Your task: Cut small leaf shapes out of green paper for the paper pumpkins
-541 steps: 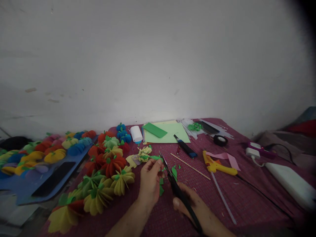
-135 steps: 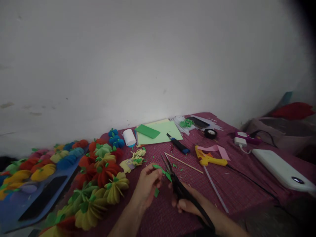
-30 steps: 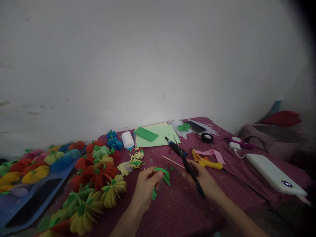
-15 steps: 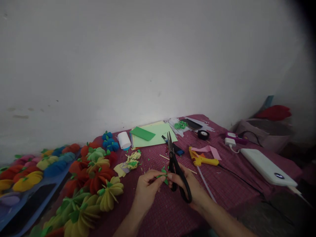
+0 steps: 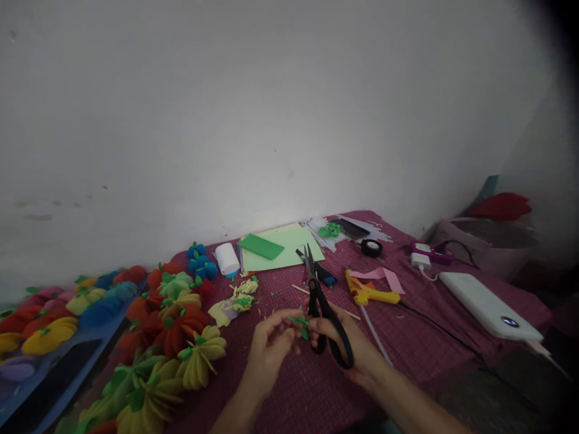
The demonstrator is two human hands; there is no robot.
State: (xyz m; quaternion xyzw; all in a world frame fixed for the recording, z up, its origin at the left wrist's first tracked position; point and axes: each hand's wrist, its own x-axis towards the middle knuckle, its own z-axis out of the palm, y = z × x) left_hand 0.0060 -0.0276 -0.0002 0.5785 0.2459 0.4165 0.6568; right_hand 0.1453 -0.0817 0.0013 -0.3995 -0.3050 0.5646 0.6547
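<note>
My right hand (image 5: 341, 337) is closed around a pair of black-handled scissors (image 5: 314, 289), whose blades point up and away from me with a slim gap between the tips. Its thumb and fingers also pinch a small green cut piece (image 5: 302, 325), which looks like paper or foam with narrow lobes. Beside that piece is my left hand (image 5: 269, 349), thumb and forefinger apart. The forefinger tip is close to the green piece; whether they touch I cannot tell.
Left are many colourful pumpkin-shaped crafts (image 5: 201, 355). Behind my hands lie paper scraps (image 5: 242, 298), a white roll (image 5: 227, 259), green sheets (image 5: 298, 247) and a box cutter (image 5: 323, 274). Right are a yellow glue gun (image 5: 373, 295), a tape measure (image 5: 371, 247) and a white power bank (image 5: 491, 304).
My left thumb has moved down and away from the forefinger, loosening its pinch on the green piece. The right hand still holds the scissors and the piece, almost unmoved.
</note>
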